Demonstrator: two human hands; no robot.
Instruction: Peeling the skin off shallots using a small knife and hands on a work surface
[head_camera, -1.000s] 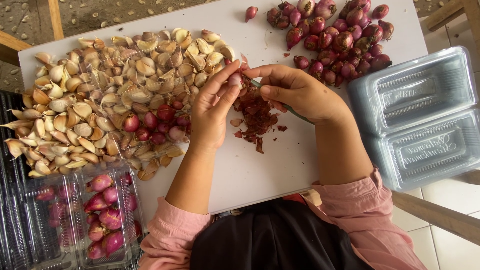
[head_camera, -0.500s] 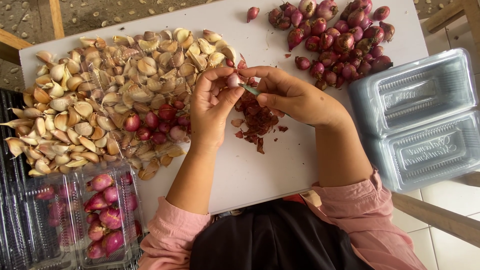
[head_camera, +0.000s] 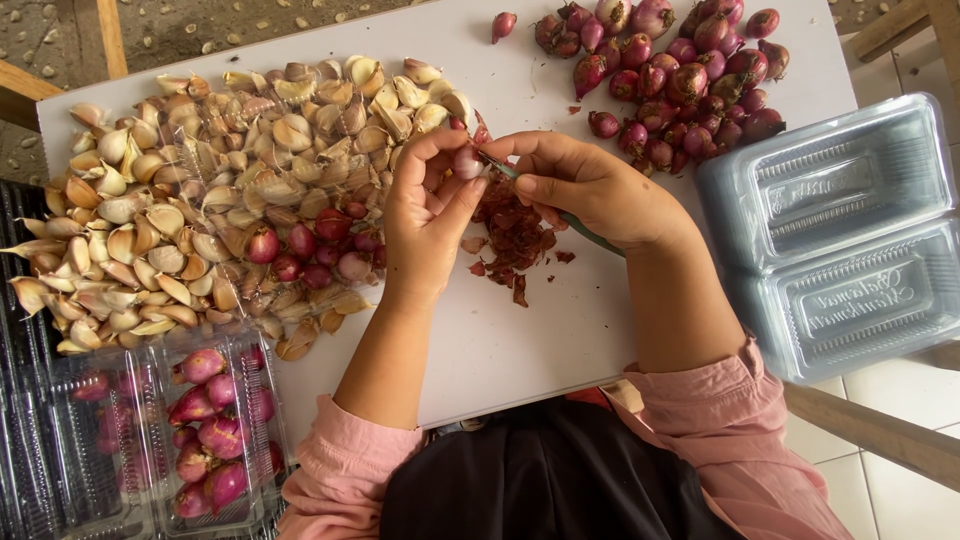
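You have a small, pale pink peeled shallot pinched at your fingertips, raised above the white counter, with a slim green-handled knife touching its right side.

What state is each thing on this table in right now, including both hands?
Left hand: gripping a small shallot.
Right hand: closed on a green-handled knife, tip at the shallot.
Unpeeled shallots: skins on, heaped.
Peel scraps: loose pile.
Garlic cloves: heaped.
Clear tray: open, holding peeled shallots.
Empty clamshell: open.
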